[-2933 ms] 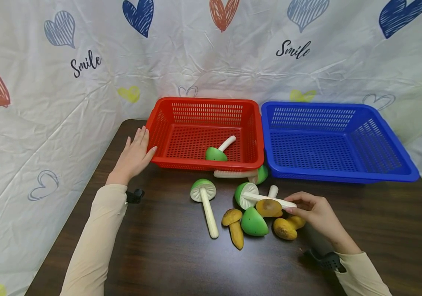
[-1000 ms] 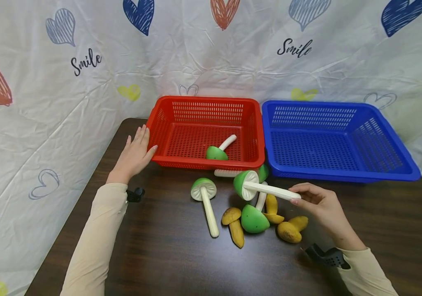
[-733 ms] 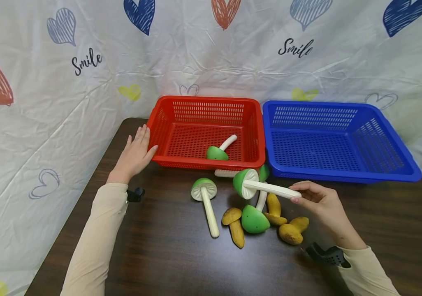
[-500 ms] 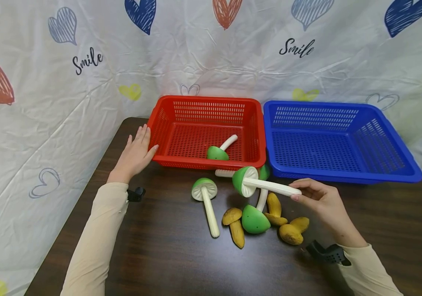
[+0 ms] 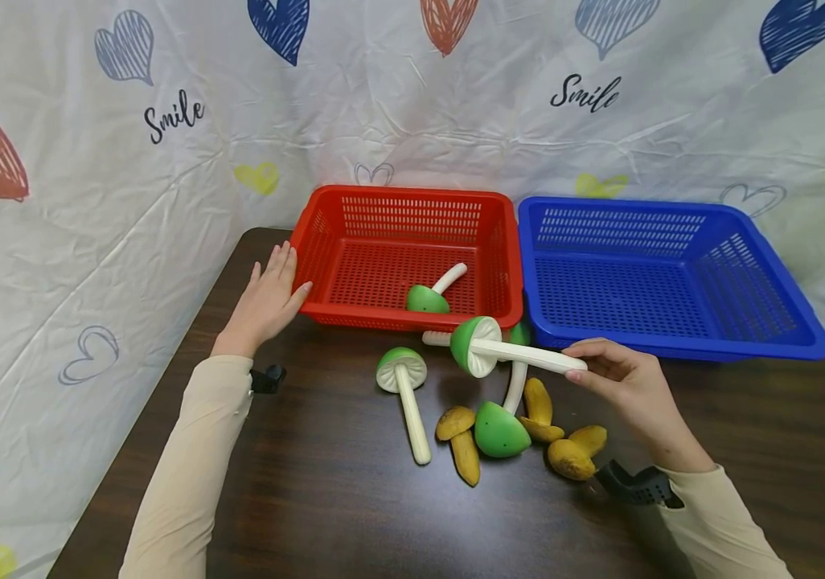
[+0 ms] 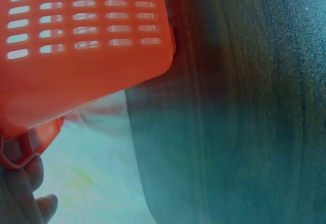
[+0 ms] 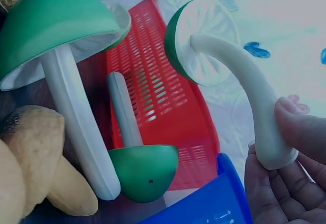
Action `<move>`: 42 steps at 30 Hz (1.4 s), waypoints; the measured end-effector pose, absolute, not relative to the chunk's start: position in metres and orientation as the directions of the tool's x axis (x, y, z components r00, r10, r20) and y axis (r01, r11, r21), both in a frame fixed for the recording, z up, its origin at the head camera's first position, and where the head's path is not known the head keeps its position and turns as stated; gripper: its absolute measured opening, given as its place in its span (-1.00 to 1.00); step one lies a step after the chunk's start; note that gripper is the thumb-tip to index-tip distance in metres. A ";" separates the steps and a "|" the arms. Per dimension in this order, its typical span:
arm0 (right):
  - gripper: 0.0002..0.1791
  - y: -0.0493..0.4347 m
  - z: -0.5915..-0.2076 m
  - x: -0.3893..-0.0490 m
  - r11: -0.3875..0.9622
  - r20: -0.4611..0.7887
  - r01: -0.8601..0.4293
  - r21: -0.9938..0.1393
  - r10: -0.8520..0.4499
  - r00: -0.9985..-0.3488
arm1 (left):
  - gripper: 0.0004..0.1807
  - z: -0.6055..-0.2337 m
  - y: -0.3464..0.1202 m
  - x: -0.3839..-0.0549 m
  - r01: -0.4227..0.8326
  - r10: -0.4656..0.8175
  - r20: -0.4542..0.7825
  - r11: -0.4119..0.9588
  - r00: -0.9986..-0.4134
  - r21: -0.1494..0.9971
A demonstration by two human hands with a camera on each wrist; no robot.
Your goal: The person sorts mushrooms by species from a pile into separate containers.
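My right hand (image 5: 625, 394) pinches the stem end of a green-capped toy mushroom (image 5: 528, 355), held above the table with its cap pointing left. In the right wrist view thumb and fingers grip that mushroom's pale curved stem (image 7: 254, 96). My left hand (image 5: 259, 297) rests against the left rim of the red basket (image 5: 412, 318), fingers straight. Inside that basket lies one green-capped mushroom (image 5: 428, 299). Under the held one, partly hidden, is another by the red basket's front (image 5: 519, 334). Two more green mushrooms (image 5: 412, 410) (image 5: 502, 430) lie nearer.
Three yellow-brown mushrooms (image 5: 465, 450) (image 5: 539, 406) (image 5: 572, 460) lie on the dark wooden table (image 5: 355, 515). A blue basket (image 5: 673, 342) stands right of the red one. Behind hangs a white cloth (image 5: 412, 96) printed with hearts.
My right hand has lifted the green-capped mushroom off the pile and carried it slightly away from me. Two yellow-brown mushrooms beneath it shifted. The left hand stays at the red basket.
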State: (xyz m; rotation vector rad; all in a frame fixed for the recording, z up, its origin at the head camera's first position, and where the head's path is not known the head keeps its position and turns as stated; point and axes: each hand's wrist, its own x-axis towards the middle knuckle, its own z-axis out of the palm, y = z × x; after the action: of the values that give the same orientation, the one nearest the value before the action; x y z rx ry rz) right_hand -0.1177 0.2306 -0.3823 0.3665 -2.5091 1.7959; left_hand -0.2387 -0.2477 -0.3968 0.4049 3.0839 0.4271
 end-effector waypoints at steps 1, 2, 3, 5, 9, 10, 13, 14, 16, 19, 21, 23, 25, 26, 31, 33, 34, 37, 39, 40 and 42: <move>-0.75 0.230 -0.382 -0.118 0.309 0.159 -0.205 -0.928 -0.168 -0.973 | -0.21 -0.397 -0.248 -0.239 0.254 0.254 0.032 0.930 -0.967 0.266; -0.75 0.230 -0.381 -0.119 0.318 0.159 -0.206 -0.926 -0.166 -0.973 | -0.21 -0.397 -0.248 -0.239 0.254 0.255 0.033 0.930 -0.966 0.266; -0.75 0.230 -0.381 -0.120 0.324 0.156 -0.203 -0.924 -0.163 -0.974 | -0.21 -0.397 -0.248 -0.239 0.255 0.256 0.033 0.930 -0.966 0.265; -0.75 0.229 -0.380 -0.121 0.334 0.153 -0.199 -0.921 -0.159 -0.975 | -0.21 -0.397 -0.248 -0.239 0.257 0.259 0.031 0.930 -0.966 0.262; -0.75 0.226 -0.378 -0.124 0.338 0.154 -0.201 -0.919 -0.161 -0.975 | -0.21 -0.397 -0.248 -0.240 0.256 0.258 0.028 0.931 -0.966 0.259; -0.74 0.226 -0.377 -0.125 0.336 0.155 -0.202 -0.920 -0.162 -0.974 | -0.21 -0.397 -0.248 -0.240 0.256 0.258 0.028 0.932 -0.966 0.258; -0.74 0.223 -0.376 -0.128 0.330 0.156 -0.202 -0.922 -0.160 -0.975 | -0.21 -0.398 -0.249 -0.241 0.259 0.260 0.030 0.933 -0.965 0.251; -0.74 0.223 -0.375 -0.129 0.324 0.157 -0.201 -0.924 -0.158 -0.975 | -0.21 -0.398 -0.249 -0.241 0.259 0.260 0.030 0.933 -0.965 0.249; -0.74 0.221 -0.374 -0.130 0.314 0.163 -0.205 -0.927 -0.154 -0.975 | -0.21 -0.398 -0.249 -0.241 0.260 0.261 0.032 0.933 -0.965 0.249; -0.74 0.218 -0.374 -0.133 0.266 0.180 -0.217 -0.939 -0.154 -0.971 | -0.21 -0.398 -0.249 -0.241 0.261 0.261 0.035 0.932 -0.965 0.251; -0.74 0.215 -0.374 -0.136 0.229 0.195 -0.227 -0.946 -0.157 -0.968 | -0.22 -0.398 -0.249 -0.241 0.262 0.261 0.037 0.931 -0.965 0.253; -0.75 0.213 -0.374 -0.139 0.195 0.208 -0.237 -0.952 -0.157 -0.965 | -0.22 -0.398 -0.250 -0.241 0.262 0.262 0.037 0.932 -0.964 0.252; -0.77 0.210 -0.375 -0.142 0.175 0.225 -0.252 -0.952 -0.160 -0.961 | -0.22 -0.398 -0.249 -0.241 0.262 0.262 0.035 0.932 -0.965 0.251; -0.77 0.208 -0.376 -0.143 0.171 0.232 -0.259 -0.951 -0.161 -0.959 | -0.22 -0.398 -0.249 -0.241 0.262 0.262 0.035 0.932 -0.964 0.251; -0.76 0.200 -0.377 -0.147 0.125 0.255 -0.277 -0.953 -0.163 -0.953 | -0.22 -0.398 -0.249 -0.240 0.261 0.261 0.035 0.931 -0.965 0.257; -0.75 0.198 -0.377 -0.148 0.118 0.249 -0.270 -0.956 -0.163 -0.955 | -0.22 -0.398 -0.249 -0.240 0.260 0.260 0.035 0.929 -0.965 0.262; -0.75 0.198 -0.377 -0.148 0.121 0.243 -0.263 -0.957 -0.163 -0.956 | -0.22 -0.398 -0.249 -0.240 0.260 0.260 0.035 0.929 -0.965 0.263; -0.75 0.198 -0.378 -0.148 0.177 0.223 -0.253 -0.951 -0.172 -0.959 | -0.22 -0.398 -0.249 -0.240 0.261 0.261 0.034 0.929 -0.965 0.264; -0.74 0.198 -0.379 -0.149 0.217 0.208 -0.243 -0.945 -0.172 -0.963 | -0.22 -0.398 -0.249 -0.240 0.261 0.262 0.032 0.929 -0.965 0.263; -0.74 0.199 -0.379 -0.149 0.236 0.201 -0.239 -0.942 -0.173 -0.964 | -0.21 -0.398 -0.249 -0.240 0.261 0.262 0.032 0.929 -0.965 0.261; -0.73 0.199 -0.380 -0.149 0.260 0.188 -0.229 -0.938 -0.173 -0.967 | -0.21 -0.398 -0.249 -0.240 0.261 0.262 0.032 0.930 -0.964 0.259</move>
State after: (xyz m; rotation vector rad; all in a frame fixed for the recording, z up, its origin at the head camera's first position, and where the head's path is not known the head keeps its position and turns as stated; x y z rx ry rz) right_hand -0.1492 0.1995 -0.3799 0.3922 -2.4562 1.8409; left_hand -0.2396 -0.2489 -0.3982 0.4183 3.0833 0.4125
